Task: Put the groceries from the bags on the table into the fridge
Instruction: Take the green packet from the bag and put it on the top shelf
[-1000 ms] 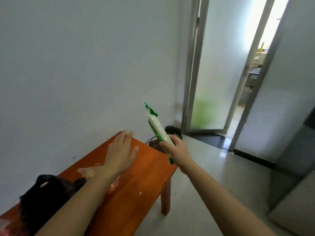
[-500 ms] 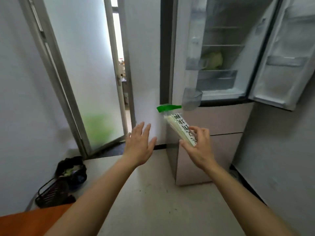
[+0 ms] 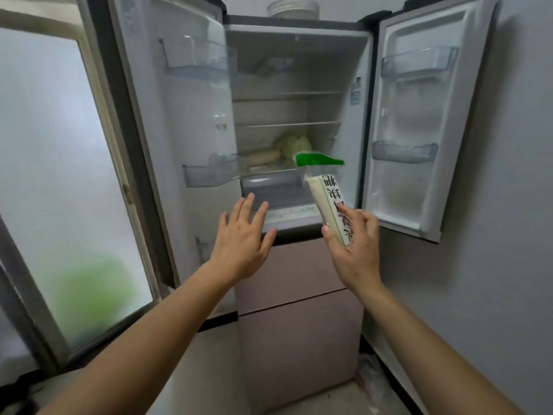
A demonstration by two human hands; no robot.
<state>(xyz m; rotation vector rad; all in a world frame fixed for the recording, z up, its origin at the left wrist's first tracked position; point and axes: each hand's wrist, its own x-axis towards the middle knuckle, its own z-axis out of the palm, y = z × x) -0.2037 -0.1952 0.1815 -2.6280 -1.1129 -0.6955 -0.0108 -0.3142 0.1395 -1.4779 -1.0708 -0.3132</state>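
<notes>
Setting: fridge [image 3: 294, 112], both doors open, directly ahead.
Right hand [image 3: 356, 253]: grips packet [image 3: 327, 205] at lower end.
Packet axis: up-left, green tip toward lower shelf [image 3: 264, 169], apparently short of it.
Left hand [image 3: 242, 241]: empty, fingers spread.

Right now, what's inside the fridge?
On the lowest shelf: a pale green leafy vegetable and a pale long item. The packet in the right hand hides that shelf's right end; drawer contents unseen.

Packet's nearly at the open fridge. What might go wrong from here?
1. The right hand grips the packet only at its lower end, so the packet may tip or slip.
2. A cabbage sits on the fridge shelf just behind the packet, so pushing the packet in there may shove it.
</notes>
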